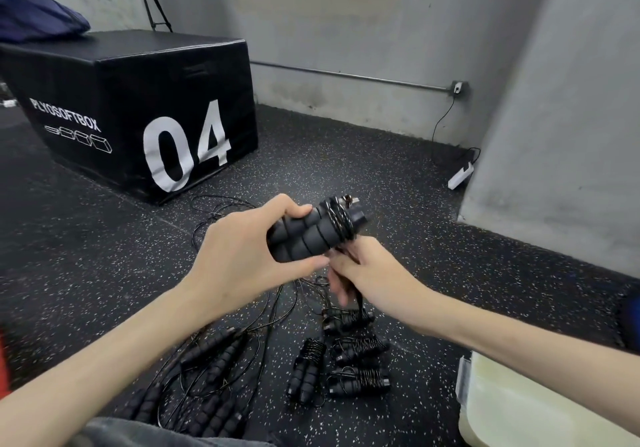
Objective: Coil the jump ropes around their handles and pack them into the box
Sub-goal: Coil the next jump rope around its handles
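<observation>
Your right hand's fingers (pixel 341 287) smear with motion blur at 6 o'clock of the handles (pixel 311 235). The pale box (pixel 540 408) is cropped at 4 o'clock; a red object (pixel 2 363) barely shows at 8 o'clock.

Jump ropes, one pair of handles in the air and the rest on the floor

The held handles (pixel 308 235) are two black ribbed foam grips lying side by side, tilted, with thin black rope (pixel 337 219) wound in several turns near their capped ends. Below, four coiled bundles (pixel 358 346) lie close together on the speckled floor. To their left, uncoiled ropes (pixel 221 353) sprawl in loose loops with their handles scattered. A pale box (pixel 519 408) sits at the lower right.
</observation>
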